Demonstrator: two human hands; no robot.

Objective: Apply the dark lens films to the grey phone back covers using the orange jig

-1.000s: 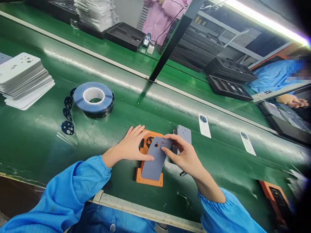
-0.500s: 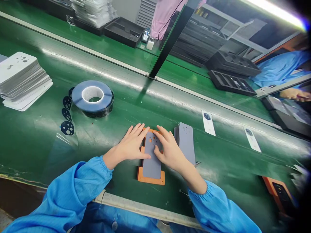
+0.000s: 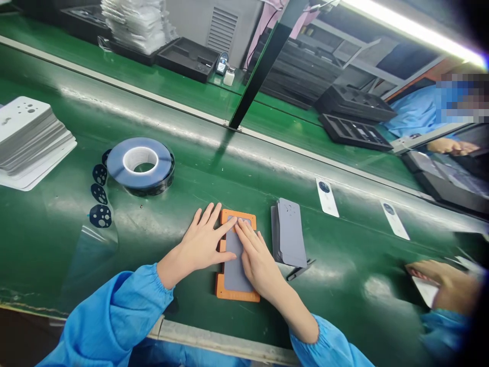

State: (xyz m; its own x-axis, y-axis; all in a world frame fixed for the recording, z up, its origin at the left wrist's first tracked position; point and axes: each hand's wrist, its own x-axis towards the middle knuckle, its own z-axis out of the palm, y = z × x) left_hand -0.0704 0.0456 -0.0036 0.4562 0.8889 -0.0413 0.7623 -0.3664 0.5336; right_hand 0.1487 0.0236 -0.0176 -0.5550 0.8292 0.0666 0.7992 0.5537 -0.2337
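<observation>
An orange fixture (image 3: 237, 295) lies in front of me with a grey phone-back panel (image 3: 234, 275) seated in it. My left hand (image 3: 206, 242) rests at the fixture's left side, fingers spread, with its index fingertip on the panel's top. Flat across the panel's right half lies my right hand (image 3: 260, 262), its stretched fingers close together at the top and covering the camera holes. Neither hand is closed on anything. To the right stands a stack of grey panels (image 3: 292, 234), with a dark thin tool (image 3: 300, 271) by its lower end.
A blue tape roll (image 3: 114, 165) sits left, its strip of black camera-shaped stickers (image 3: 100, 216) trailing down. Far left is a white panel stack (image 3: 23, 132). Two white panels (image 3: 327, 201) lie apart at right. A co-worker's hand (image 3: 451, 280) holds a panel at far right.
My right hand has straightened and laid its fingers over the panel's top holes. My left hand stays beside the fixture. A co-worker's hand has come in at the right. The view has shifted slightly.
</observation>
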